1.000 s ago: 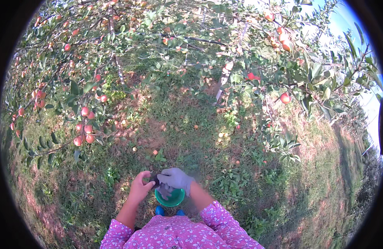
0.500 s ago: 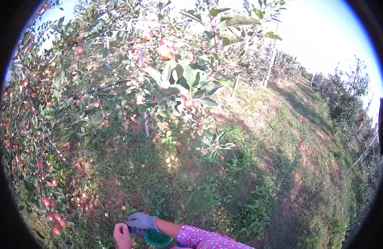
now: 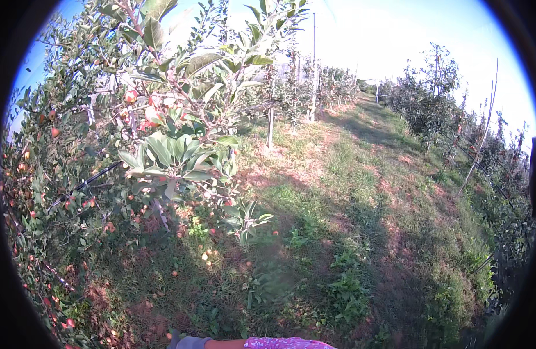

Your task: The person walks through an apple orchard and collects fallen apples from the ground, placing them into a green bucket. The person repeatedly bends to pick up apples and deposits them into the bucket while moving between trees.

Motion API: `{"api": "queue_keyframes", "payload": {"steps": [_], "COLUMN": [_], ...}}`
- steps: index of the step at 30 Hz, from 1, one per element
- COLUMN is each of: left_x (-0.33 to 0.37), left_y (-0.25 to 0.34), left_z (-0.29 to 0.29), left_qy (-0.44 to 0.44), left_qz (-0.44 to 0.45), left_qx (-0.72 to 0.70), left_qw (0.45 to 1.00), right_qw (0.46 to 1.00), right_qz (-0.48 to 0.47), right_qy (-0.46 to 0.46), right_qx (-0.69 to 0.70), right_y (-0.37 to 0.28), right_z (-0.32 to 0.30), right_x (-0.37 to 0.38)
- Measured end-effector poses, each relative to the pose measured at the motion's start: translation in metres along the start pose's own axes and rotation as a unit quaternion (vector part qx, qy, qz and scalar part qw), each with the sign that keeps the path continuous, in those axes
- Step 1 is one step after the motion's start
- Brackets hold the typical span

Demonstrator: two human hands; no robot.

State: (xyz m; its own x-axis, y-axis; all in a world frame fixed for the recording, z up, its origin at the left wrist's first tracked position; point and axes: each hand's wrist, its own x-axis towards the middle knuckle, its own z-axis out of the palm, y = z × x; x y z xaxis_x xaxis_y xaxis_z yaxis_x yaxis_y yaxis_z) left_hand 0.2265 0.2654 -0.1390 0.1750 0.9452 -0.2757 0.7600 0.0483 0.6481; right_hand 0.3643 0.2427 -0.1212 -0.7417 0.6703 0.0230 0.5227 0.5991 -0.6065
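One hand [image 3: 188, 343] showing, the right, with a grey glove [image 3: 199, 343] on, chopped by the bottom edge, so can't tell how open or what it's got. Left hand's out of view. Fallen apples [image 3: 205, 257] ahead, leafy branch [image 3: 178, 154] in the way beyond them. Open grass [image 3: 352, 168] runs ahead-right, trees [image 3: 422, 107] edging it.

No text, label, brand, number or sign can be read anywhere here.

The grey glove [image 3: 192, 342] looks like dull cloth. The pink sleeve [image 3: 288, 343] looks like smooth cloth. The apples [image 3: 153, 115] look smooth and a bit shiny. The grass [image 3: 352, 160] looks rough.
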Motion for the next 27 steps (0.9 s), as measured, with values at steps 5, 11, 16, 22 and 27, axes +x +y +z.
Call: {"api": "queue_keyframes", "payload": {"steps": [5, 11, 16, 22, 27], "left_x": [0.016, 0.023, 0.03, 0.035, 0.044], "left_y": [0.047, 0.066, 0.077, 0.075, 0.084], "left_z": [-0.002, -0.001, 0.007, 0.002, 0.013], "left_qy": [0.036, 0.039, 0.025, 0.031, 0.014], "left_qz": [0.057, 0.044, 0.016, -0.021, -0.048], "left_qx": [-0.143, -0.257, -0.359, -0.478, -0.56], "left_qw": [0.987, 0.965, 0.933, 0.877, 0.827], "right_qw": [0.98, 0.995, 0.993, 0.994, 0.992], "right_qz": [0.183, 0.1, 0.114, 0.11, 0.127], "right_qy": [-0.007, -0.014, -0.013, -0.016, -0.009], "right_qx": [0.076, 0.016, 0.002, 0.002, -0.004], "right_y": [-0.002, 0.01, 0.017, 0.019, 0.029], "right_z": [-0.012, -0.012, -0.013, -0.008, -0.016], "right_x": [0.0, 0.008, -0.003, 0.007, -0.002]}}
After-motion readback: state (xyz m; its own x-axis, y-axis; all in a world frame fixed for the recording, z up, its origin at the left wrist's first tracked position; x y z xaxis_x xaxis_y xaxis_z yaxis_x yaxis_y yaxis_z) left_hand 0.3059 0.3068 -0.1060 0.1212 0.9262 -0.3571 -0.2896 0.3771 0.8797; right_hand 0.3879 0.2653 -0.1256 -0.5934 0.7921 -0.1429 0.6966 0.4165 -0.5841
